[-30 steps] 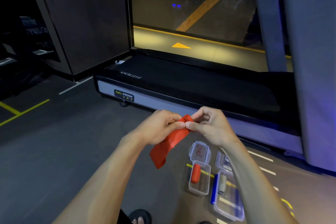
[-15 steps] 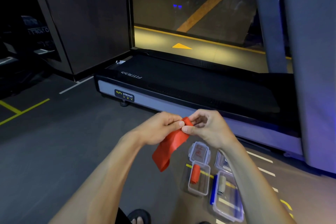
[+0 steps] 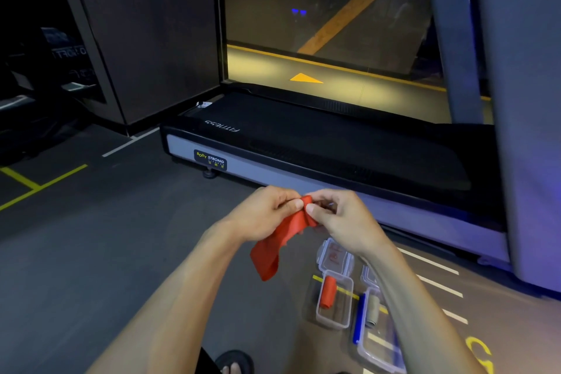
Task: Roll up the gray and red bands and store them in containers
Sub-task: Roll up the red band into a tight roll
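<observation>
Head view shows both hands up in front of me, meeting over the floor (image 3: 91,267) near the treadmill (image 3: 303,143). My left hand (image 3: 264,215) and right hand (image 3: 343,222) both have a pinching grip on the top end of the red band (image 3: 282,240), thumbs and forefingers nipped on it from either side. Compared with a second ago, the top of the band is bunched into a tighter little curl between my fingertips, and the loose tail below looks a bit shorter and hangs closer under my left wrist. I read that as the roll just getting started: the first turn or two is formed, most of the band is still flat and dangling.

Down on the floor to my right, a small container (image 3: 334,325) sits open with one rolled red band (image 3: 328,291) already inside, its lid (image 3: 335,255) lying just beyond it. Beside it a second container (image 3: 379,355), with a blue edge, holds a rolled gray band (image 3: 373,310); my right forearm covers part of it, so I cannot tell how much room is left.

So the gray side looks handled, and one red roll is stored. What remains, as I judge it, is winding this band down its full length while keeping the core tight, since a slack start could let the roll spring open, then setting it in next to the other red roll.
</observation>
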Demonstrator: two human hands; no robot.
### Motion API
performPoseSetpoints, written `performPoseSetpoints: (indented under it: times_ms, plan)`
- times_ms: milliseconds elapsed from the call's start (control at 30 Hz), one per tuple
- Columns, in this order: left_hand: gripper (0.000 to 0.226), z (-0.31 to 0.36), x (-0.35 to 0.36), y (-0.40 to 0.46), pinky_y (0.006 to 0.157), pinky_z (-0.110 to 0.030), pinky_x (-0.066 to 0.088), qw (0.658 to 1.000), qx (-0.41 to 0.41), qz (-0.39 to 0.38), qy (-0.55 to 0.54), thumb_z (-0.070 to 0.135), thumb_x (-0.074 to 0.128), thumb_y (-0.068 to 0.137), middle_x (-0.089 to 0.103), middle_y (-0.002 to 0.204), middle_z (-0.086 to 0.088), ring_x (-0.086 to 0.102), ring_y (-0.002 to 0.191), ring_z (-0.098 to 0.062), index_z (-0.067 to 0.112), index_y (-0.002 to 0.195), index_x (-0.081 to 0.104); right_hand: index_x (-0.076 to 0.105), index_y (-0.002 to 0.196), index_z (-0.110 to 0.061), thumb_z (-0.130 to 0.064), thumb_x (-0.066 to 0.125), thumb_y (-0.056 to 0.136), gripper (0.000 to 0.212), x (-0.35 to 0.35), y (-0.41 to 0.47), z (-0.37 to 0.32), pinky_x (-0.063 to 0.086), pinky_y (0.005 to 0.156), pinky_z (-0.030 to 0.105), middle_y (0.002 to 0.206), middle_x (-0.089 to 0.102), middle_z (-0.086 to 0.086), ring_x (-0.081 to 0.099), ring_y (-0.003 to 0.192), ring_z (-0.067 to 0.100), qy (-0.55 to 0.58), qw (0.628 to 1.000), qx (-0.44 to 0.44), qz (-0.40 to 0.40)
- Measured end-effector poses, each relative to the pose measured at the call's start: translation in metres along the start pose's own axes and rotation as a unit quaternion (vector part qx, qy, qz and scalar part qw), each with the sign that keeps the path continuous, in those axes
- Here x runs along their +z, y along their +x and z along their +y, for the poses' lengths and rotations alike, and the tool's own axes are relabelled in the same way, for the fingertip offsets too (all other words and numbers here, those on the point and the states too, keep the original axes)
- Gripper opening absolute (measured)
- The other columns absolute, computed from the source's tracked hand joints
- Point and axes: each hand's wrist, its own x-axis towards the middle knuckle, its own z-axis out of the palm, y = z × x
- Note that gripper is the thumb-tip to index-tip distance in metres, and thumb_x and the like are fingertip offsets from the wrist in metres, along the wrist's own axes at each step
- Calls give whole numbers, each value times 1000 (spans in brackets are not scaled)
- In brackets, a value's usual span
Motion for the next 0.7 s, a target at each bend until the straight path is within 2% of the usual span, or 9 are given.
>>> performPoseSetpoints:
  times_ms: [100,167,233,300,400,467,567,633,700]
  plan:
    - [28,-5,1,2,61,-23,45,1000,-5,-2,-3,27,53,105,70,68,7,58,60,-4,14,84,66,75,96,-22,-16,67,98,10,2,2,1,54,72,36,79,72,9,60,65,14,-28,999,12,15]
    - [28,-9,0,3,66,-36,48,999,-17,-19,-35,34,56,101,72,78,-7,59,68,-11,10,92,68,73,95,-22,-17,69,96,7,-1,4,3,56,74,34,83,74,7,67,71,22,-43,998,13,37]
    - [22,-13,-2,3,71,-43,54,998,-26,-29,-48,35,58,97,75,86,-13,67,74,-19,17,94,70,71,95,-21,-17,70,95,4,-5,4,5,57,79,36,79,75,3,72,80,24,-34,998,21,42]
    - [16,-14,-3,3,69,-35,55,999,-27,-19,-26,32,60,99,76,81,-7,72,71,-24,26,87,69,71,97,-18,-16,70,96,3,-7,4,7,58,83,38,80,77,7,74,84,26,-16,999,32,26]
    - [20,-13,-6,3,60,-22,52,998,-15,1,59,29,60,102,70,67,8,69,59,-10,30,82,65,71,99,-11,-7,68,96,6,-7,3,6,59,85,41,92,76,14,74,82,28,7,999,32,16]
    - [22,-12,-8,3,60,-17,49,996,-10,6,89,31,60,102,69,66,9,67,58,-5,32,80,63,70,98,-9,-5,65,97,7,-7,2,5,61,80,40,91,74,16,70,78,23,37,998,44,7]
    - [25,-11,-9,2,60,-18,48,996,-4,1,94,32,59,102,70,70,6,65,60,-4,37,78,61,68,98,-10,-4,65,98,6,-7,2,4,64,75,34,95,71,17,71,79,20,57,997,56,5]
    - [20,-9,-8,2,60,-23,54,997,-4,-11,71,30,59,103,72,72,1,68,58,-8,31,84,65,68,97,-10,-6,68,96,4,-6,4,5,63,73,34,97,70,19,71,78,21,44,997,54,18]
    - [17,-8,-7,3,57,-22,51,999,2,-21,40,28,59,103,71,71,0,66,56,-10,25,88,66,67,96,-10,-7,70,95,5,-6,6,7,63,70,36,92,68,15,70,74,20,28,998,49,27]
